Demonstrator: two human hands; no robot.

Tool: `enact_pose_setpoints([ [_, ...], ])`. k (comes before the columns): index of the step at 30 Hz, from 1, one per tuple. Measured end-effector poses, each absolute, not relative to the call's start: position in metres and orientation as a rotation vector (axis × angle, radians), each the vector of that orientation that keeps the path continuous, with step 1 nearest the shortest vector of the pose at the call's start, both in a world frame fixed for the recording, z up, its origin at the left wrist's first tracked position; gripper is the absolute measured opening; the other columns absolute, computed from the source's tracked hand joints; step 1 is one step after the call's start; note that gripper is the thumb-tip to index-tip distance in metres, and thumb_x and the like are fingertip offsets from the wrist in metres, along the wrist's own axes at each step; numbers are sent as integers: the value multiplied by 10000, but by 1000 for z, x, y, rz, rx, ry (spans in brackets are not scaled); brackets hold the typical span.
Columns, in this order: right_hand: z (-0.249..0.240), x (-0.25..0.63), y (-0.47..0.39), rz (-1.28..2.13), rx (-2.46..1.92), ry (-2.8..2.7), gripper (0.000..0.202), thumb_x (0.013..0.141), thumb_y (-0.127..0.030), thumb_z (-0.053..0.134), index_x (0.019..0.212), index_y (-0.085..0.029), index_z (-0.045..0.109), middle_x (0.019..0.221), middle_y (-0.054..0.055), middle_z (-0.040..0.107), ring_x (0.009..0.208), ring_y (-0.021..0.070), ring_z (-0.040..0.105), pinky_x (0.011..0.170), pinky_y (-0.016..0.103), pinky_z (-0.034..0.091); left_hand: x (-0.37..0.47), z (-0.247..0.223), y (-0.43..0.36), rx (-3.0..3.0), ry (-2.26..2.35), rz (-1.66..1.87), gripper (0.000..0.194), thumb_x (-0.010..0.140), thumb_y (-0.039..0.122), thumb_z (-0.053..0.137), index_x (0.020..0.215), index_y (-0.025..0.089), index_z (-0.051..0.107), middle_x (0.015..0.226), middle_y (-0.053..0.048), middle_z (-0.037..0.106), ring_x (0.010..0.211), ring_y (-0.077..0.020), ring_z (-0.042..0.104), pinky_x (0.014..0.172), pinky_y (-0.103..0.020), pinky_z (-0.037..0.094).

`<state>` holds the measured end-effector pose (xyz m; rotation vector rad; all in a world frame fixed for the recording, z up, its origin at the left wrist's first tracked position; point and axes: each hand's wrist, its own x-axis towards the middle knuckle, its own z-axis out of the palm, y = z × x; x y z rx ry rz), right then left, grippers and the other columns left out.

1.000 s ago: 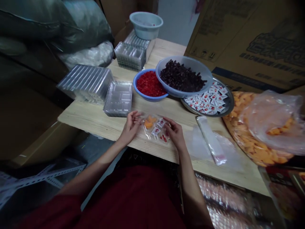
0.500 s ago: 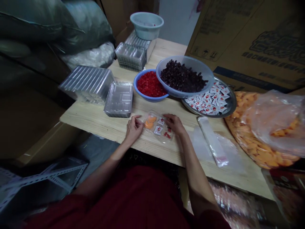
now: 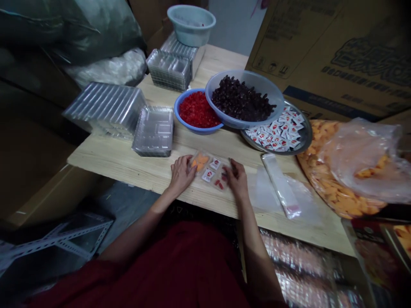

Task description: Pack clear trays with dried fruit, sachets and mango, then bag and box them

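A small clear plastic tray (image 3: 206, 166) lies on the wooden table between my hands. Orange pieces (image 3: 199, 161) fill its left compartment, and two white printed sachets (image 3: 208, 174) sit in the middle. Red pieces (image 3: 219, 184) lie at the right, with a dark piece above them partly covered by my fingers. My left hand (image 3: 182, 174) grips the tray's left end, thumb on the rim. At the right end my right hand (image 3: 238, 179) is closed round the edge with curled fingers. Whether a lid covers the tray, I cannot tell.
Stacked clear trays (image 3: 153, 131) stand left. Behind are a bowl of red pieces (image 3: 199, 111), a bowl of dark pieces (image 3: 245, 100) and a metal basin of sachets (image 3: 279, 132). Clear plastic sleeves (image 3: 281, 186) and a large bag of orange pieces (image 3: 346, 184) lie right.
My left hand has closed further over the tray's left end. My right hand has shifted from the upper right corner down along the right side. The whole view has shifted slightly.
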<state>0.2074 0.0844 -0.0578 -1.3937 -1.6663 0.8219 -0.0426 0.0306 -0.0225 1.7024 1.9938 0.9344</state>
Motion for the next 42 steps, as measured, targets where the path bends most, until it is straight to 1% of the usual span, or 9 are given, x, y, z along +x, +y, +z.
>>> enact_pose_setpoints([
  [11, -46, 187, 52, 471, -1593, -1744, 347, 1001, -364, 471, 1169, -201, 727, 1176, 122, 698, 1177, 274, 541, 1048, 482, 338, -43, -28, 25, 1794, 2149, 786, 339, 963, 458, 560, 1178, 197, 575, 1164, -138, 619, 1104, -324, 536, 925, -469, 397],
  [14, -48, 190, 55, 513, -1534, -1783, 356, 999, -352, 475, 1189, -177, 720, 1173, 127, 673, 1127, 257, 560, 1009, 442, 391, -48, -22, 35, 1741, 2057, 712, 289, 907, 468, 635, 1003, 197, 611, 1102, -128, 614, 1095, -329, 535, 907, -472, 420],
  [17, -51, 201, 51, 586, -1422, -1776, 345, 1002, -350, 486, 1187, -175, 717, 1127, 119, 668, 1113, 243, 575, 1012, 429, 435, -52, -16, 37, 1608, 1747, 792, 275, 861, 445, 693, 865, 202, 564, 937, -66, 625, 938, -252, 590, 845, -407, 467],
  [20, -51, 216, 37, 685, -1324, -1759, 326, 1011, -343, 492, 1207, -199, 709, 1127, 115, 662, 1125, 237, 581, 1018, 434, 462, -54, -13, 28, 1212, 1396, 910, 320, 826, 423, 748, 968, 203, 566, 869, -22, 669, 831, -187, 650, 757, -324, 505],
  [23, -48, 226, 26, 770, -1261, -1733, 298, 1009, -329, 518, 1198, -210, 715, 1129, 113, 662, 1131, 234, 588, 1016, 432, 477, -53, -9, 17, 798, 1182, 891, 440, 761, 354, 831, 1107, 194, 612, 971, -62, 741, 871, -176, 714, 743, -285, 543],
  [28, -40, 223, 21, 842, -1274, -1707, 254, 986, -313, 552, 1135, -223, 736, 1102, 103, 670, 1124, 231, 603, 1014, 426, 493, -41, -2, 4, 552, 938, 752, 375, 792, 310, 822, 1128, 191, 707, 1095, -129, 764, 954, -239, 756, 836, -393, 622],
  [34, -23, 244, 0, 540, -1410, -1643, 295, 1019, -312, 499, 1217, -226, 700, 1219, 123, 646, 1201, 239, 576, 1058, 440, 474, -33, 0, -7, 466, 1014, 817, 421, 807, 201, 800, 1208, 169, 678, 1117, -127, 774, 934, -213, 772, 819, -307, 643],
  [39, -12, 283, -22, 420, -1742, -1691, 300, 980, -401, 582, 1151, -185, 702, 1097, 130, 627, 1005, 253, 604, 898, 396, 533, -44, 1, -9, 324, 1156, 1025, 355, 834, 124, 730, 1186, 142, 688, 1131, -131, 770, 941, -214, 773, 815, -305, 659],
  [42, -11, 281, -18, 344, -1942, -1944, 210, 935, -309, 635, 1046, -148, 711, 1062, 159, 629, 998, 289, 575, 871, 407, 522, -44, 1, -8, 281, 1177, 1054, 286, 844, 89, 692, 1125, 141, 703, 1083, -124, 780, 931, -229, 775, 809, -342, 671],
])
